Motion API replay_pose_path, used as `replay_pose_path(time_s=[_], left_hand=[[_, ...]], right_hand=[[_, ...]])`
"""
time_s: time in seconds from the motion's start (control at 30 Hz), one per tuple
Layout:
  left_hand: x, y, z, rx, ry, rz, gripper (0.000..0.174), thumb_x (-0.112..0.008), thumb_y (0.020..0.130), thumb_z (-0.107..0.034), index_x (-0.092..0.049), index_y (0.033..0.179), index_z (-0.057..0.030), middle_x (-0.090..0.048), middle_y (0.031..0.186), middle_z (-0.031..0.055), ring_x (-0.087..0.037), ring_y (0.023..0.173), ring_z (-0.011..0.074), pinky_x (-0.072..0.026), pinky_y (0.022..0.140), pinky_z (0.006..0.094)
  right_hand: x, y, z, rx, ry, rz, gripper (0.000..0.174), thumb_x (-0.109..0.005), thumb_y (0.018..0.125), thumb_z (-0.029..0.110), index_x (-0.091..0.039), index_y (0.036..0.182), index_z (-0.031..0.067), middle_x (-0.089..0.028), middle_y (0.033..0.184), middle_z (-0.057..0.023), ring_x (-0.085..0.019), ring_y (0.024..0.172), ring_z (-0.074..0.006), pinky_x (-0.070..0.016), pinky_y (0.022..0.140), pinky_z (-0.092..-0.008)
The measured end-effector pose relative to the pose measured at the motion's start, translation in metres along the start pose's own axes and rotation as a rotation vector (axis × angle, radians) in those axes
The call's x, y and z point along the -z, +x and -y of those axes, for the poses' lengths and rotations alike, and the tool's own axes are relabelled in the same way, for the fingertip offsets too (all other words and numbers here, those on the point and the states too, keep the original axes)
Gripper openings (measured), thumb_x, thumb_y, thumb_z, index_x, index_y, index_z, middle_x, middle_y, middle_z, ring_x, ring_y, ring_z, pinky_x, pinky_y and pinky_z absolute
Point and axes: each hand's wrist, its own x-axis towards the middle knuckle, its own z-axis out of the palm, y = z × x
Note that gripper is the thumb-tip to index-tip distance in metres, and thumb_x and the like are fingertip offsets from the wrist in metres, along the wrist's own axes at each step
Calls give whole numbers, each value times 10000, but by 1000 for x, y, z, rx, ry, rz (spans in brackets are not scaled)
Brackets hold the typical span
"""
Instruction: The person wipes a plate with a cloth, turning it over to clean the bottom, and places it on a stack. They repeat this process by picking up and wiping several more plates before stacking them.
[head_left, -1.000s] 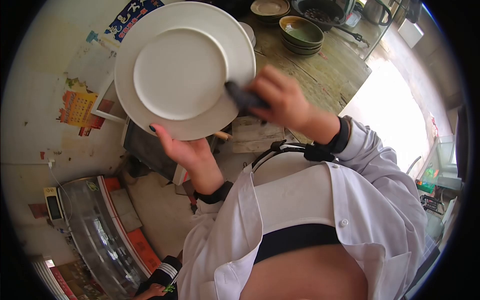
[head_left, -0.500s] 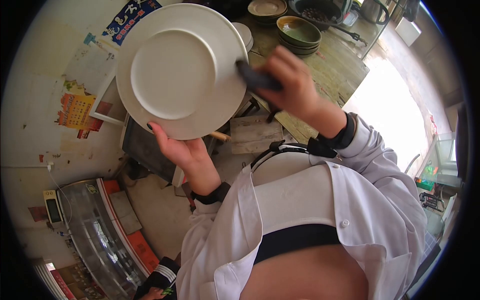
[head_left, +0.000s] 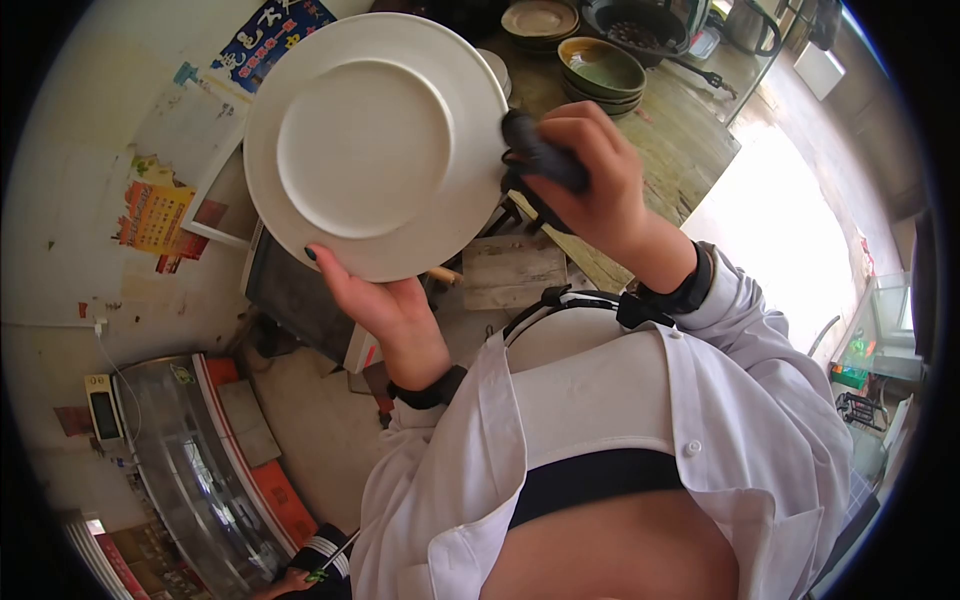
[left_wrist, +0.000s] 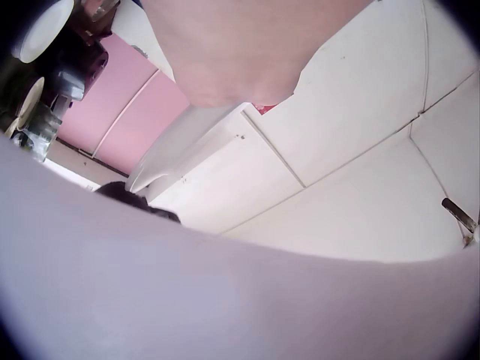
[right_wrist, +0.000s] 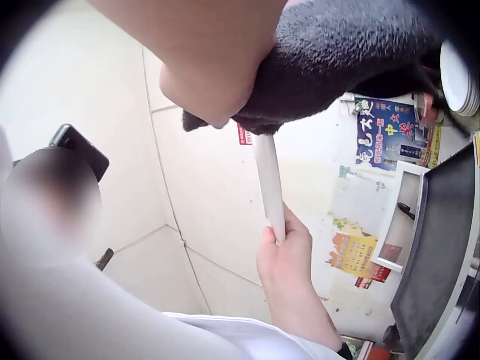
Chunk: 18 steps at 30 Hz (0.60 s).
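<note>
A large white plate (head_left: 365, 145) is held up in the head view, its underside with the raised foot ring facing the camera. My left hand (head_left: 375, 305) grips it at the lower rim, thumb over the underside and the other fingers hidden behind. In my right hand (head_left: 600, 175) is a bunched dark grey cloth (head_left: 545, 150), right at the plate's right rim. The right wrist view shows the fuzzy cloth (right_wrist: 345, 64) close up, with the plate (right_wrist: 270, 184) edge-on below it. The left wrist view catches mostly sleeve and bare skin.
Stacked green-brown bowls (head_left: 602, 68) and small plates (head_left: 540, 18) stand on the worn wooden table (head_left: 690, 140), near a dark pan (head_left: 640, 30). Beyond the left hand is a dark flat-topped unit (head_left: 300, 300). Another person's hand (head_left: 290, 583) shows at the bottom left.
My right hand and the cloth have moved from over the foot ring outward to the plate's right rim. The left hand keeps its grip, and the plate has shifted only slightly.
</note>
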Motion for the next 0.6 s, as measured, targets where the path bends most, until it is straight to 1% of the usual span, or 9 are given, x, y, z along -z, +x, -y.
replay_pose_path(time_s=[0.03, 0.13, 0.23, 0.3, 0.4, 0.43, 0.47, 0.53, 0.6], left_hand=[[-1, -1, 3, 20, 25, 4, 473, -328, 853, -363, -294, 1203, -46, -368, 1191, 101, -386, 1079, 237, -349, 885, 376], [-14, -6, 11, 42, 67, 26, 489, -328, 847, -387, -297, 1198, -48, -358, 1195, 95, -385, 1076, 224, -352, 872, 358], [-17, -3, 18, 90, 82, 38, 512, -326, 841, -404, -295, 1200, -40, -359, 1199, 108, -386, 1074, 231, -342, 877, 359], [-1, 15, 30, 281, 66, 24, 528, -339, 835, -410, -301, 1195, -25, -377, 1184, 115, -395, 1064, 239, -343, 875, 356], [9, 38, 54, 208, 134, 30, 519, -372, 832, -374, -316, 1176, 11, -401, 1158, 130, -413, 1048, 253, -357, 862, 358], [11, 46, 62, 173, 151, 4, 503, -399, 830, -344, -328, 1164, 26, -414, 1142, 140, -426, 1035, 255, -372, 848, 353], [16, 57, 69, 182, 146, 17, 503, -399, 830, -344, -328, 1164, 26, -414, 1142, 140, -426, 1035, 255, -372, 848, 353], [30, 80, 83, 280, 304, -17, 432, -457, 812, -209, -353, 1136, 56, -432, 1117, 156, -467, 988, 243, -416, 795, 326], [49, 110, 109, 251, 370, -4, 393, -472, 793, -153, -385, 1102, 73, -456, 1085, 158, -490, 950, 241, -427, 764, 320]], right_hand=[[-3, -1, 1, 2, -5, -2, 342, -653, 543, 67, -511, 854, 82, -474, 773, -70, -505, 685, -243, -423, 569, -318], [-23, -22, 4, -40, -100, 235, 369, -644, 505, 73, -507, 845, 113, -470, 827, -42, -507, 757, -232, -441, 602, -310], [-39, -37, 9, -37, 126, 411, 318, -631, 554, 117, -499, 842, 92, -472, 827, -51, -514, 739, -222, -441, 596, -314], [-40, -38, 4, 95, 269, 556, 311, -634, 570, 128, -498, 847, 85, -473, 823, -58, -513, 727, -240, -437, 594, -328], [-26, -46, -7, -8, 342, 625, 288, -632, 591, 114, -505, 846, 77, -481, 827, -63, -513, 723, -251, -430, 595, -333], [-17, -50, -14, -10, 326, 616, 288, -632, 591, 114, -505, 846, 77, -481, 827, -63, -513, 723, -251, -430, 595, -333], [-5, -57, -23, -144, 267, 536, 274, -632, 597, 107, -508, 839, 72, -486, 824, -67, -514, 718, -257, -427, 596, -333], [23, -74, -37, -370, 123, 402, 248, -632, 600, 83, -513, 817, 60, -493, 811, -76, -515, 705, -260, -421, 593, -326], [55, -96, -46, -542, -25, 276, 230, -628, 593, 46, -515, 793, 49, -492, 781, -83, -515, 683, -253, -413, 580, -312]])
